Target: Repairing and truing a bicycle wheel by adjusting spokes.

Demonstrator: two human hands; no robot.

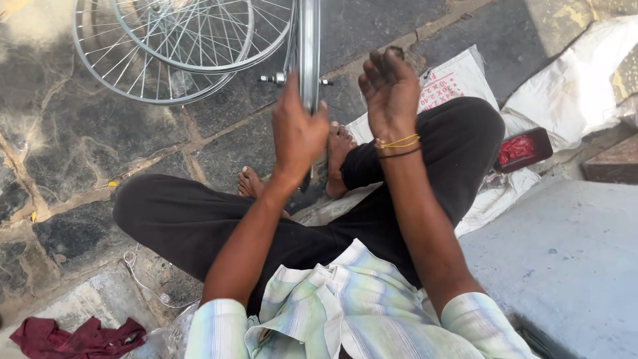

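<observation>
While the wheel rim (308, 53) stands upright, edge-on, its long axis running straight away, it is clasped by the left hand (297, 136); just right, the right hand (391, 90) hovers, fingers (385, 66) loosely curled, empty.

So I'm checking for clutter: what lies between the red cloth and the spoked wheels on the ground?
Head view: only bare stone paving lies between the red cloth and the spoked wheels, with the trouser knee alongside.

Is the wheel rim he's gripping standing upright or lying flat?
Upright. The wheel rim shows edge-on as a narrow vertical strip, the left hand clasping its edge. The right hand hovers beside it, open.
</observation>
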